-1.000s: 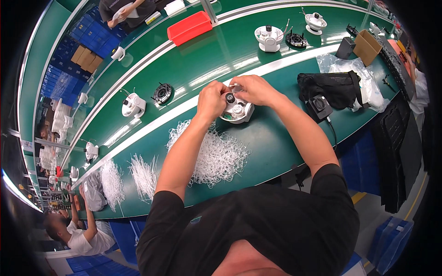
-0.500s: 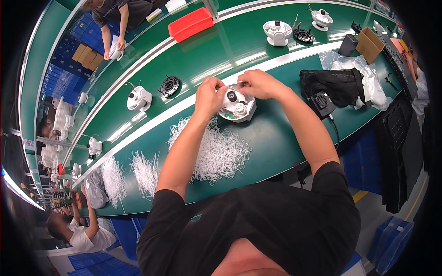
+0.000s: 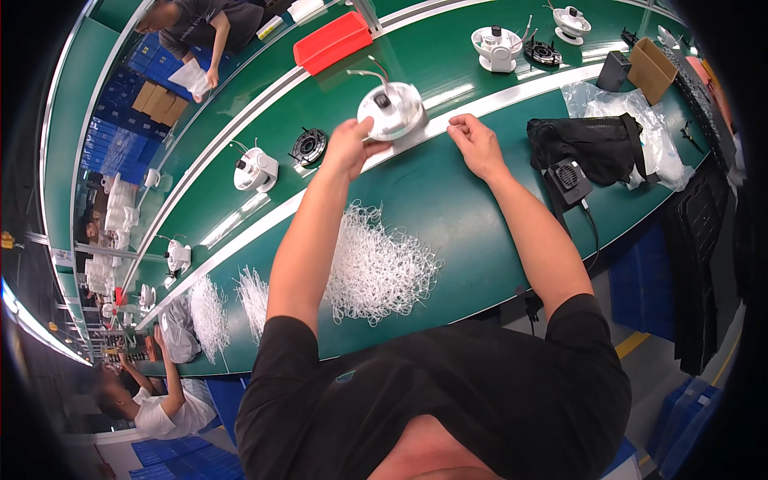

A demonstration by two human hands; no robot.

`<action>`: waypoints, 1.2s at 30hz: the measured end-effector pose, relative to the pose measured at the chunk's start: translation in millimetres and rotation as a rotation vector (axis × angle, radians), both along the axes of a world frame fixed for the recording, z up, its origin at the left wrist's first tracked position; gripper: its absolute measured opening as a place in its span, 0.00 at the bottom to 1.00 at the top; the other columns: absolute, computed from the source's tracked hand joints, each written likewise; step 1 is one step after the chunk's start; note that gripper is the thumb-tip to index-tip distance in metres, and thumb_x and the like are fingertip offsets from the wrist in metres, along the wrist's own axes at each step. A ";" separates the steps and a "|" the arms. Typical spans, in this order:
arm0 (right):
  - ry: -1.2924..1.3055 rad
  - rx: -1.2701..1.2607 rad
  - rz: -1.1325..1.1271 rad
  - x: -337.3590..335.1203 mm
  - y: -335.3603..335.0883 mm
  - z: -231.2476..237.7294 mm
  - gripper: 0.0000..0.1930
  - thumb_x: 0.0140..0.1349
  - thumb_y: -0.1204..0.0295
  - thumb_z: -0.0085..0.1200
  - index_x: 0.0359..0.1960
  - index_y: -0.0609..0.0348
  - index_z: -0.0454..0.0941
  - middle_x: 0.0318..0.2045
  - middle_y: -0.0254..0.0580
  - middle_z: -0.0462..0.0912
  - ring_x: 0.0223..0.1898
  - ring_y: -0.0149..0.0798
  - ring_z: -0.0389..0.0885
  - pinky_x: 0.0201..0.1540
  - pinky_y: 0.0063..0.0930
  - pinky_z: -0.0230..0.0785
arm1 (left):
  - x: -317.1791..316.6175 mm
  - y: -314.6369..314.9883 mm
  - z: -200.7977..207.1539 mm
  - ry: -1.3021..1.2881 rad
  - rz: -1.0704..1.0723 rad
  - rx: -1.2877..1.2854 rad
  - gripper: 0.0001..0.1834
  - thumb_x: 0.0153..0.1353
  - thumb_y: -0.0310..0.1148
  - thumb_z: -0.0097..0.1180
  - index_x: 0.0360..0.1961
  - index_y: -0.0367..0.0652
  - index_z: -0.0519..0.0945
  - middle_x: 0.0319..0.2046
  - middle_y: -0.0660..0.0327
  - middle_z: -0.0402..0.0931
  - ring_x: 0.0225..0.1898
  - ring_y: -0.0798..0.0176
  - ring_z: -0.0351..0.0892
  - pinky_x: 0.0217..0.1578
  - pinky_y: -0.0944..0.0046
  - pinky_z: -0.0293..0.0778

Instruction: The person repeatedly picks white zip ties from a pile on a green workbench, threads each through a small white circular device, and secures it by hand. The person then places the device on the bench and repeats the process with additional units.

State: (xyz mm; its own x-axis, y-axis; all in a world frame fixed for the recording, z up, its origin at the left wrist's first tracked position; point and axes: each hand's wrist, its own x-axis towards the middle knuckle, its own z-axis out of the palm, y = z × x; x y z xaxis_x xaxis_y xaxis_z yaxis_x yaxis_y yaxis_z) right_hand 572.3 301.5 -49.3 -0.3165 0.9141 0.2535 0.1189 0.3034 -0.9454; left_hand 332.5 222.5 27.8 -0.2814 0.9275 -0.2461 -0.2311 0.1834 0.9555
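In the head view, the left hand (image 3: 350,150) has its fingers closed around the lower side of a round white plastic housing (image 3: 392,112), which is blurred, with a dark stubby cylinder on top and thin pale wires sticking up. It is over the smooth, pale rail (image 3: 512,99) along the far edge of the green tabletop (image 3: 480,252); whether it touches the rail, I cannot tell. The right hand (image 3: 478,150) is apart from it, near the same edge, fingers loosely bent with tips close together; whether they pinch something small is unclear.

Toward the tabletop's near edge lies a tangled, springy heap of thin white loops (image 3: 380,276). Near its right end are a crumpled black fabric bag (image 3: 580,142), glossy, wrinkled clear plastic film (image 3: 661,148) and a boxy black device with a round grille (image 3: 569,178). Beyond the rail sits a spoked black ring-shaped part (image 3: 310,147).
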 end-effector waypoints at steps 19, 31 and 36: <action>-0.138 0.037 0.127 2.4 6.3 -9.1 0.11 0.63 0.66 0.58 0.41 0.59 0.82 0.30 0.35 0.84 0.29 0.30 0.78 0.37 0.25 0.72 | 1.6 -99.6 0.2 1.405 -0.598 -0.299 0.14 0.51 0.31 0.69 0.39 0.43 0.81 0.33 0.56 0.83 0.39 0.51 0.82 0.40 0.53 0.76; -0.156 0.082 0.119 2.7 2.2 -7.7 0.09 0.63 0.68 0.59 0.40 0.59 0.81 0.29 0.35 0.82 0.29 0.30 0.77 0.37 0.26 0.71 | -9.8 -101.3 -8.5 1.016 -0.532 -0.200 0.07 0.57 0.28 0.66 0.36 0.38 0.84 0.30 0.62 0.83 0.32 0.70 0.79 0.37 0.67 0.75; -0.170 0.089 0.105 2.7 1.3 -7.9 0.10 0.62 0.67 0.59 0.40 0.60 0.81 0.29 0.36 0.82 0.30 0.31 0.78 0.37 0.26 0.71 | -19.7 -105.9 -9.3 0.693 -0.367 -0.139 0.09 0.59 0.34 0.68 0.33 0.38 0.86 0.28 0.66 0.82 0.31 0.74 0.77 0.36 0.69 0.74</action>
State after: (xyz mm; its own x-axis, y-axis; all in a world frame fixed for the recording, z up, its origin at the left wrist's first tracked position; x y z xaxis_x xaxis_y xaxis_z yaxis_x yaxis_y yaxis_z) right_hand 575.1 302.8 -57.2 -0.4534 0.8505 0.2666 0.2376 0.4036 -0.8835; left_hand 312.7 116.5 18.5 -0.0952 0.9642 -0.2474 0.5060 0.2609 0.8221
